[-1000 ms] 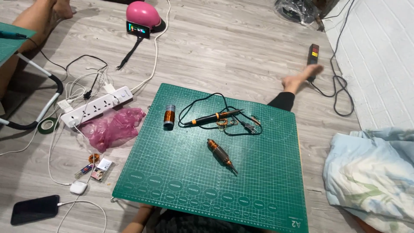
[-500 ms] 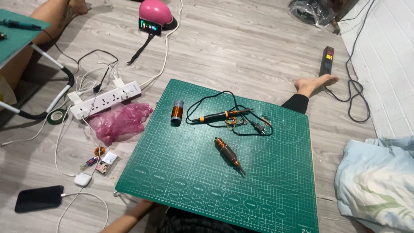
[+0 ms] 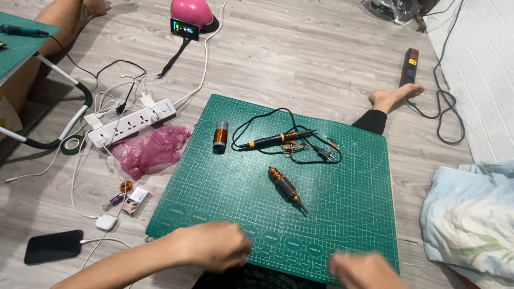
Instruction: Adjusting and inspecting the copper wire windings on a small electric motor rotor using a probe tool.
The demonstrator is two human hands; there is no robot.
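Resting at the near edge of the green cutting mat, the left hand looked curled, but it was blurry, so I could not tell if it held anything. The right hand was at the same near edge, closer to the right corner, and it was too blurry to tell as well. Both hands touched or hung just over the mat.

A small motor part with copper ends lay near the middle of the mat, a little way up from the hands. Nothing lay between it and the hands.

Farther back sat a soldering iron with its black cord looped around it and a plug beside it. A copper wire spool stood upright toward the far left corner.

Off the left edge, on the wood floor, were a pink plastic bag, a white power strip, a roll of green tape and a black phone. A pink round gadget sat well past the far edge. A bare foot lay just past the far right corner, and a light blue blanket was off the right edge.
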